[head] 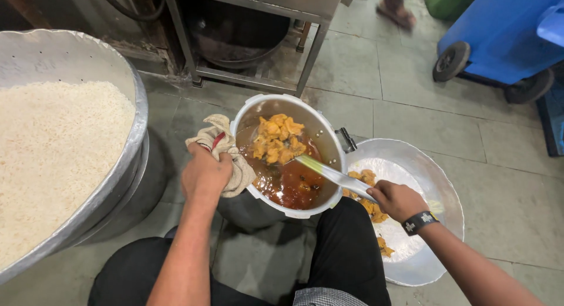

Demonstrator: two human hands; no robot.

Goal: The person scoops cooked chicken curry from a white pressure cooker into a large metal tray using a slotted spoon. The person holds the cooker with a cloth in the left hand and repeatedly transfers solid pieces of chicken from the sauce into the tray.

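Centre frame, the left hand [205,174] clamps a beige cloth [226,156] against the rim of the tilted steel pot [320,129], fingers wrapped tight. The right hand [396,199], fingers closed round a long metal ladle [329,174], reaches its bowl into the pot, where orange-yellow chicken pieces [277,140] sit above dark red gravy [291,185]. A few pieces already lie in the wide silver basin [437,182] at right, touching the pot's side. Looks like mid-transfer: next scoop needs a steady tilt, ladle under the meat. Big rice vessel [64,153] fills the left.

Head camera, steeply down, close.
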